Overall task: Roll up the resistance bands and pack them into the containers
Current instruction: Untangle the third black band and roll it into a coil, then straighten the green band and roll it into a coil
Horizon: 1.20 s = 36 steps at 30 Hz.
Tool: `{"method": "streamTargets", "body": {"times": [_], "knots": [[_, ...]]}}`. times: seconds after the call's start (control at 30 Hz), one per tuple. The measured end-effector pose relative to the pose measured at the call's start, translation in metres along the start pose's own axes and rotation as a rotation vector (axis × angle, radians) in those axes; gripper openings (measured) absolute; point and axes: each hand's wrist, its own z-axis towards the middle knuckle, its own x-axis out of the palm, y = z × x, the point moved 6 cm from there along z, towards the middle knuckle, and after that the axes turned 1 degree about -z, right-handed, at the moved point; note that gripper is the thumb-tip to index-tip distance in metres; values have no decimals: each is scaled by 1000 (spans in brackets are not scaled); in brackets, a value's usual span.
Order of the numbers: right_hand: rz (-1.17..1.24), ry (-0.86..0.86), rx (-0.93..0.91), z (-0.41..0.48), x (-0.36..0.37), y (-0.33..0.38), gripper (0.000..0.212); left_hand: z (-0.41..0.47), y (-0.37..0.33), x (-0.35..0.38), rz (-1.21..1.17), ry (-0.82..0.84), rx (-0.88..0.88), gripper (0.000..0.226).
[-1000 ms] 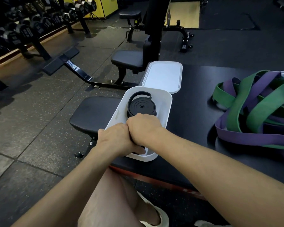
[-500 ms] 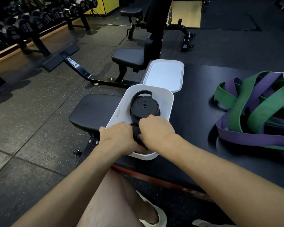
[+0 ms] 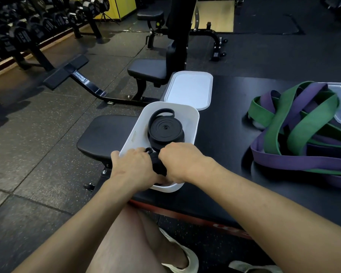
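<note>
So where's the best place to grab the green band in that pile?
Probably the wide stretch of the green band that crosses over the purple bands near the top of the pile. It lies flat and uppermost there, so come from above and pinch across its width. Lower down, green seems to run under purple and would likely snag.

Dim gym; speckled rubber floor; black benches; dumbbell rack left; yellow wall.

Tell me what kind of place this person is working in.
Most likely a gym's free-weights area. A rack of dumbbells stands at the far left, a padded bench sits on speckled rubber flooring, and green and purple resistance bands lie piled on the black table.
</note>
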Motion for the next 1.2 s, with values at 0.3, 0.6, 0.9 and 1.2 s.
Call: {"method": "streamTargets", "body": {"times": [0.3, 0.6, 0.9, 1.2], "knots": [[-25, 7, -6, -3, -7, -7, 13, -1, 5, -5, -48, 79, 11, 37], [166, -139, -61, -12, -5, -24, 22, -5, 6, -18, -28, -25, -65, 29], [275, -326, 15, -69, -26, -82, 32, -3, -52, -53, -64, -184, 52, 23], [266, -291, 285, -153, -28, -176, 34, 0, -166, -67, -116, -157, 278, 42]]}}
